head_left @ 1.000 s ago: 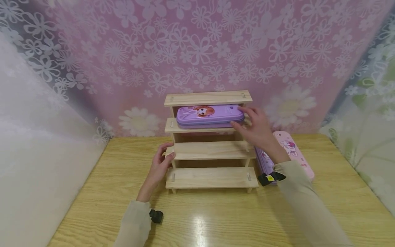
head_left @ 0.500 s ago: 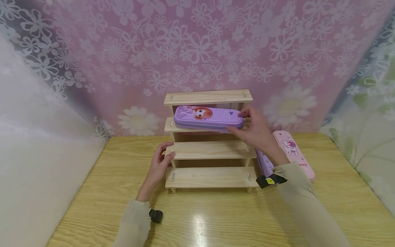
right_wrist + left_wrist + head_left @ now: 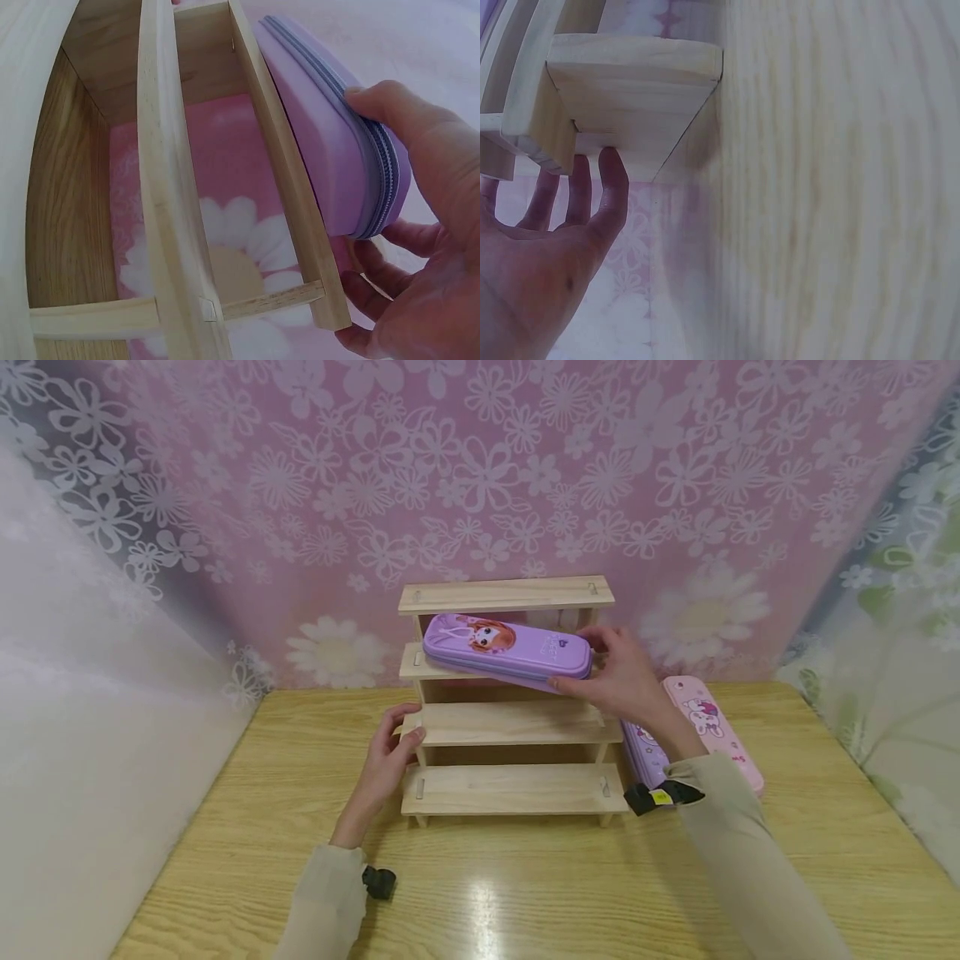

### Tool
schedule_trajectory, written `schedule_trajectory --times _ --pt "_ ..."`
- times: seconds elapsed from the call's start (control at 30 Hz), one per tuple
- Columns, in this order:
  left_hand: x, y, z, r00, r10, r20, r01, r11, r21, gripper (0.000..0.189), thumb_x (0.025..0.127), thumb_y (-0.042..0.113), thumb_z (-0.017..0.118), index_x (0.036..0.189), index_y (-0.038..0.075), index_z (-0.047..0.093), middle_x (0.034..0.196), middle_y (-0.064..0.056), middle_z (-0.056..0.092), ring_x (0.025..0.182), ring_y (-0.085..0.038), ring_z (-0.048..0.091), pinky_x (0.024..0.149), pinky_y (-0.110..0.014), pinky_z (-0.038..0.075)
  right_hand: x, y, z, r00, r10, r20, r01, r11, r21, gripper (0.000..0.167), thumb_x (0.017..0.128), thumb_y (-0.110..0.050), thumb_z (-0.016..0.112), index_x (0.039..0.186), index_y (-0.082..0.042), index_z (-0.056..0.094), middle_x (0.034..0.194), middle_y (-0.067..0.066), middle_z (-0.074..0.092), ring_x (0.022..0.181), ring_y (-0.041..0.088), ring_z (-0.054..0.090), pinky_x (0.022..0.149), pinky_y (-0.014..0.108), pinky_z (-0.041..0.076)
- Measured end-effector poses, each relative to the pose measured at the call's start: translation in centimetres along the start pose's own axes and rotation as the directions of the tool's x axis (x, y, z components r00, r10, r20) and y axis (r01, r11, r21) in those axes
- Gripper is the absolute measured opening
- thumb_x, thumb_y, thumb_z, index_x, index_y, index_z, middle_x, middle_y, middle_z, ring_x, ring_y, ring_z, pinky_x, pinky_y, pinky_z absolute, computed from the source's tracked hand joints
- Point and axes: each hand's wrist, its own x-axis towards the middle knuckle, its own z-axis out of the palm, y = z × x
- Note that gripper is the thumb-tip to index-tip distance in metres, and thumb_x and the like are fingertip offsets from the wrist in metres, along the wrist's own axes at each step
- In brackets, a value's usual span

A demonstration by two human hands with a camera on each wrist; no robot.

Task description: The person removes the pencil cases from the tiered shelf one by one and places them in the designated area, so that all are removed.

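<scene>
A tiered wooden shelf rack stands on the table. My right hand pinches the right end of a purple pencil case printed with a cartoon girl. This case lies askew on the second tier from the top, its right end jutting past the board's front edge. In the right wrist view the thumb presses near the zipper, with the other fingers around the end. My left hand grips the rack's left side at the third tier; in the left wrist view its curled fingertips meet the wood.
To the right of the rack, a pink pencil case with a rabbit print lies beside another purple case, partly covered by my right forearm. The wood-grain table reaches back to a pink floral backdrop.
The right end of the purple pencil case has swung forward and down, out over the tier's front edge, with my right hand holding it. My left hand stays on the rack.
</scene>
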Motion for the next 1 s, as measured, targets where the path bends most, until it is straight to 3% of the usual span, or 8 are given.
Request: schedule_trajectory --times 0.17,0.33,0.5,0.73,1.0 --pt "0.0 0.0 0.0 1.0 -0.007 0.012 0.007 1.0 -0.006 0.039 0.104 0.015 0.057 0.142 0.014 0.05 0.137 -0.012 0.05 0.106 -0.021 0.06 0.089 -0.052 0.057 -0.6 -0.2 -0.1 1.0 -0.002 0.011 0.001 0.998 0.058 0.073 0.078 -0.033 0.09 0.132 -0.001 0.052 0.128 0.017 0.06 0.115 0.032 0.055 0.1 0.045 0.045" --pt "0.0 0.0 0.0 1.0 -0.015 0.009 0.015 1.0 0.006 0.038 0.104 0.016 0.056 0.142 0.015 0.051 0.138 -0.012 0.049 0.107 -0.02 0.059 0.089 -0.05 0.057 -1.5 -0.5 -0.9 0.999 0.034 0.032 -0.036 0.996 0.083 0.077 0.078 -0.034 0.089 0.136 -0.002 0.049 0.129 0.016 0.058 0.11 0.028 0.053 0.087 0.029 0.044" --pt "0.1 -0.1 -0.1 1.0 -0.002 0.0 0.002 1.0 0.014 0.039 0.104 0.015 0.057 0.142 0.014 0.051 0.137 -0.012 0.051 0.106 -0.021 0.06 0.086 -0.047 0.058 -2.6 0.0 -2.0 0.999 0.017 0.047 -0.02 0.998 0.06 0.078 0.082 -0.034 0.086 0.144 -0.008 0.046 0.13 0.014 0.057 0.106 0.026 0.052 0.079 0.025 0.044" --pt "-0.2 0.0 -0.1 1.0 -0.014 0.026 0.014 1.0 0.018 0.037 0.106 0.019 0.055 0.142 0.021 0.05 0.142 -0.009 0.047 0.108 -0.023 0.058 0.089 -0.046 0.057 -4.4 1.8 -2.9 0.999 -0.013 -0.043 0.013 1.0 -0.002 0.08 0.078 -0.03 0.09 0.144 -0.01 0.05 0.127 0.013 0.059 0.102 0.024 0.055 0.075 0.02 0.044" --pt "-0.3 0.2 -0.1 0.999 -0.027 0.023 0.027 0.999 0.029 0.037 0.106 0.021 0.054 0.143 0.021 0.05 0.146 -0.008 0.045 0.11 -0.023 0.057 0.09 -0.047 0.057 -6.9 4.5 -4.0 0.985 -0.065 -0.159 0.069 0.997 0.021 0.079 0.076 -0.017 0.091 0.144 -0.01 0.051 0.12 0.006 0.053 0.091 0.013 0.049 0.067 0.015 0.046"
